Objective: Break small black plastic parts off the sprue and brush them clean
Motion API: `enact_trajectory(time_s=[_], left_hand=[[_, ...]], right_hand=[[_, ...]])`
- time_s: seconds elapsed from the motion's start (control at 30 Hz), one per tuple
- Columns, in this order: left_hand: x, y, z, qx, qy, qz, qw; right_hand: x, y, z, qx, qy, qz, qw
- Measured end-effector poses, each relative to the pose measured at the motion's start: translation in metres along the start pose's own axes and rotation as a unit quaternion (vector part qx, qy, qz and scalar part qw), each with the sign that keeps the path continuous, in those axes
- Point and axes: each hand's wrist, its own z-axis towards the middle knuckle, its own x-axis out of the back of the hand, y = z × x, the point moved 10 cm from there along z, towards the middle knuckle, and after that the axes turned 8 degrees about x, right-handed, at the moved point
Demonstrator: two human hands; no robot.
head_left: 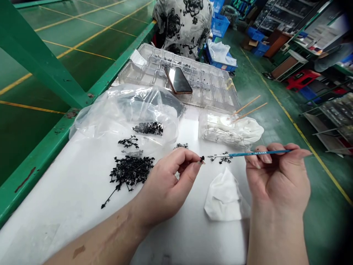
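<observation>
Between thumb and forefinger, my left hand [172,180] pinches a small black part [202,158]. My right hand [277,175] grips a thin blue paintbrush [259,152], its tip pointing left and close to the black part; whether they touch I cannot tell. Behind the brush tip lies a small cluster of black parts [224,158]. Left of my left hand is a heap of black branched parts [131,171], with a smaller bunch [128,141] above it. A folded white cloth [224,197] rests on the table between my wrists.
A clear plastic bag [124,106] holds more black parts. Behind it, a phone [178,80] lies on a compartmented clear tray [215,94]. A clear box [203,123] with white cloth and two wooden sticks [249,105] stands right. A green metal frame [41,162] borders the left; a person [184,25] sits opposite.
</observation>
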Motion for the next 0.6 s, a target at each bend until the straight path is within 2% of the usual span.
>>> enact_trajectory(time_s=[0.2,0.6], left_hand=[[-0.001,0.0021,-0.0002,-0.01,-0.003,0.007,1.0],[-0.0019,0.0017,-0.0006,-0.009,-0.008,0.009,1.0]], right_hand=[[-0.0035,-0.0023,0.0004,0.015,-0.029,-0.032,0.999],[-0.0005,-0.0012,0.0009,0.01,-0.003,-0.022,1.0]])
